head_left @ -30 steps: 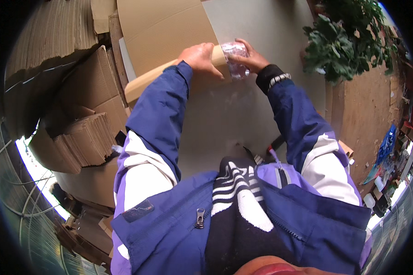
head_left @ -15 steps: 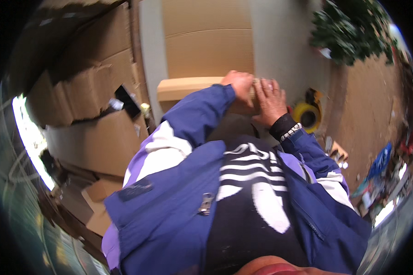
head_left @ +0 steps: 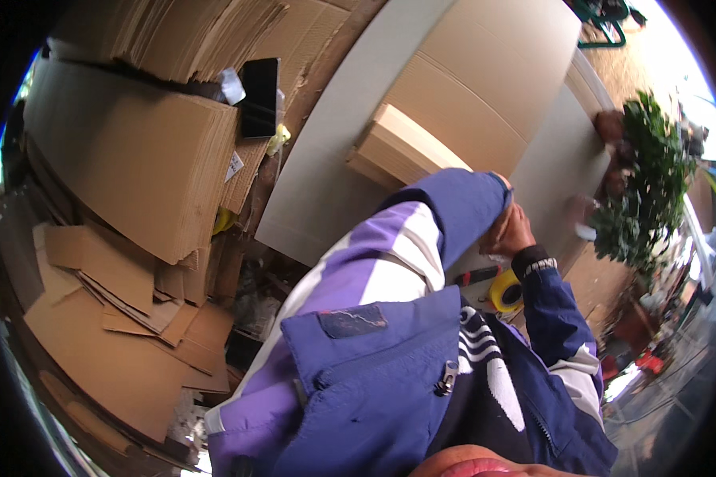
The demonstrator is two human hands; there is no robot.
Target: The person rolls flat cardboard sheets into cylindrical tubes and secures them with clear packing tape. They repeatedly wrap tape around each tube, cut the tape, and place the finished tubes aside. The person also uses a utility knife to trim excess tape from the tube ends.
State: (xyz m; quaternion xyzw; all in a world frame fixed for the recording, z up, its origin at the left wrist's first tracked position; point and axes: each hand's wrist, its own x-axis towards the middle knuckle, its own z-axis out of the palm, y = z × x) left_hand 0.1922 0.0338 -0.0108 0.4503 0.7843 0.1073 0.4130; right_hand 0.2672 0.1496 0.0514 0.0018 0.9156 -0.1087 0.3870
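Note:
A long, narrow folded cardboard box [head_left: 422, 141] lies slantwise on a flat cardboard sheet [head_left: 485, 63]. My left hand [head_left: 500, 188] is at its near right end, mostly hidden behind my blue sleeve, so its fingers do not show. Beside it, my right hand [head_left: 519, 233] is closed, with bent fingers close against the left hand. What it grips is hidden; a small whitish bit shows below. Just under my right hand sit a roll of yellow tape [head_left: 504, 292] and a black and red tool handle [head_left: 477, 276].
On the left stand stacks of flattened cardboard [head_left: 135, 151], with a black phone-like slab [head_left: 259, 97] on top. Loose cardboard pieces [head_left: 111, 334] lie below. The grey work surface [head_left: 318, 175] extends under the sheet. A leafy green plant [head_left: 640, 191] stands at the right.
The view has turned, so the box and sheet now slant and more of the left stacks shows. My right hand's fingers, earlier stretched over the box end, are now bent.

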